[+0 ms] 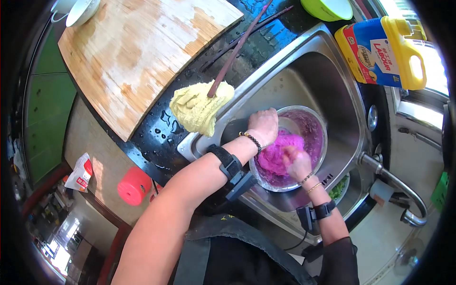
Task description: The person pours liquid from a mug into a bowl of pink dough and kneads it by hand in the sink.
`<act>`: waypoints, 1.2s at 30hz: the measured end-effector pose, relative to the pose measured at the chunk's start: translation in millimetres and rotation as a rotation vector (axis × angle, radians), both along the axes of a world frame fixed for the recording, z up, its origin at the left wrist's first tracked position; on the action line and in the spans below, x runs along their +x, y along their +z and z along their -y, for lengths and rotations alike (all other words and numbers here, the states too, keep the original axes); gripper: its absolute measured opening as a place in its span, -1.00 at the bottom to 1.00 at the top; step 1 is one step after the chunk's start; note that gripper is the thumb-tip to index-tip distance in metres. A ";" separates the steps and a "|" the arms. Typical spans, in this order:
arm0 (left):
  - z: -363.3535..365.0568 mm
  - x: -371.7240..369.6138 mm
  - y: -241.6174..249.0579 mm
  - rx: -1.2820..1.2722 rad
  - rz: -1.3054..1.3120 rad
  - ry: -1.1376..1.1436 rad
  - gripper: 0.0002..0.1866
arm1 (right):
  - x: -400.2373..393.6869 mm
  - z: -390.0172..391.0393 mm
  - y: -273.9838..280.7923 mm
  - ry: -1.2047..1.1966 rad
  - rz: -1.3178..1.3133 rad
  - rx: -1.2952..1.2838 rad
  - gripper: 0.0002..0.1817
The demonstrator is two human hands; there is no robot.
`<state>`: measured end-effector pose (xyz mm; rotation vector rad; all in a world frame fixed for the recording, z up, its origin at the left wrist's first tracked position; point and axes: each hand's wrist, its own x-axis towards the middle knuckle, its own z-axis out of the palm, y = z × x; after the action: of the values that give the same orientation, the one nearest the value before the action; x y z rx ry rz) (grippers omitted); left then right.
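A metal bowl (pixel 324 124) sits in the sink with a magenta dough-like mass (pixel 275 156) in it. Purple residue coats its inner wall. My left hand (pixel 264 125) is closed at the bowl's left rim, its fingertips partly hidden. Inside the bowl, my right hand (pixel 299 164) presses curled fingers into the magenta mass; these fingers are slightly blurred. Left of the sink, a lump of pale yellow dough (pixel 194 107) lies on the dark wet counter, and a long reddish-brown stick (pixel 232 59) rests with one end on it.
A wooden board (pixel 137 52) covers the counter at upper left. The steel sink (pixel 304 61) has a faucet (pixel 396 178) at right. A yellow detergent jug (pixel 380 54) and a green bowl (pixel 327 8) stand beyond it. Chopped greens (pixel 338 189) sit in the smaller basin. A red container (pixel 134 186) is at lower left.
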<state>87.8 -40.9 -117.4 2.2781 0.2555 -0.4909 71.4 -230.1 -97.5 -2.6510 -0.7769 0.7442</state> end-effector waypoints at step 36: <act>-0.7 -0.5 8.5 0.067 -0.090 -0.062 -0.75 | -38.3 -6.8 -47.0 0.082 -0.042 -0.434 -0.75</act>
<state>87.3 -40.3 -108.9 2.3380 0.2495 -0.6264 33.1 -223.3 -144.4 -2.9815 -0.7910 1.0951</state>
